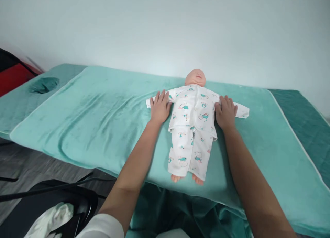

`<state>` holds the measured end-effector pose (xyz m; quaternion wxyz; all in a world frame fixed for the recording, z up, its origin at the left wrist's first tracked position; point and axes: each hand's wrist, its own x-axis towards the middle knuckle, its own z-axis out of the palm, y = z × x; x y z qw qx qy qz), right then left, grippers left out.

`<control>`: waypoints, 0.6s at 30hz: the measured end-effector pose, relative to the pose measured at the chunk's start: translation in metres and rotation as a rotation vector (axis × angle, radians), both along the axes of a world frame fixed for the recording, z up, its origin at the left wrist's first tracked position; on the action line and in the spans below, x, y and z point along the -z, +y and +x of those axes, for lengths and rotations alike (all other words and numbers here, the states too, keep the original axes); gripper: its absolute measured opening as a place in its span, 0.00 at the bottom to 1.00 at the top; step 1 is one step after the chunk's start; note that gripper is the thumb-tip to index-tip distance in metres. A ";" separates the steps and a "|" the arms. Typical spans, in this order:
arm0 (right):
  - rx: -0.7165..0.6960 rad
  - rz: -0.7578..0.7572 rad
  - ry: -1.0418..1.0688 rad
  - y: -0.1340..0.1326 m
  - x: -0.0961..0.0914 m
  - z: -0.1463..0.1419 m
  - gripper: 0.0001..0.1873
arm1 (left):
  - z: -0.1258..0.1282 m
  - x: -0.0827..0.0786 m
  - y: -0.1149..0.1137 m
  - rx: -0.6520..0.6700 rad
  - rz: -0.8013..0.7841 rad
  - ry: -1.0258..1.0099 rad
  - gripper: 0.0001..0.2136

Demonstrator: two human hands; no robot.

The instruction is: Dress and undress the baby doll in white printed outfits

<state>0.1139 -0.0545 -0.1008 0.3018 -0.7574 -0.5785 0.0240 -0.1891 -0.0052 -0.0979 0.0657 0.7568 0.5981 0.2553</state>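
Observation:
A baby doll (195, 78) lies on its back on a green-covered massage bed (85, 104), head toward the wall and bare feet at the near edge. It wears a white printed pajama top (193, 109) and matching pajama pants (179, 150). My left hand (160, 107) rests flat over the sleeve on the left side of the picture, fingers a little apart. On the other sleeve lies my right hand (226, 112), also flat with its fingers extended. Both doll arms stretch outward, and the cuffs show beyond my hands.
A white wall (165, 31) runs behind the bed. The bed's left end has a face hole (44, 85). At lower left stands a black chair (85, 196) with a pale cloth (53, 219) on it. Something red (14, 78) shows at the far left.

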 end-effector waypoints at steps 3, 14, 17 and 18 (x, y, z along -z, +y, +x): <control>0.077 -0.088 -0.078 -0.021 0.004 0.029 0.33 | -0.019 0.009 -0.006 -0.212 -0.055 -0.007 0.31; 0.258 -0.242 -0.193 -0.066 0.008 0.055 0.34 | -0.040 0.017 0.006 -0.367 -0.109 -0.025 0.31; 0.271 -0.256 -0.178 -0.064 0.007 0.054 0.35 | -0.048 0.019 0.011 -0.377 -0.063 -0.014 0.32; 0.271 -0.262 -0.175 -0.063 0.007 0.054 0.35 | -0.051 0.020 0.013 -0.387 -0.042 -0.017 0.32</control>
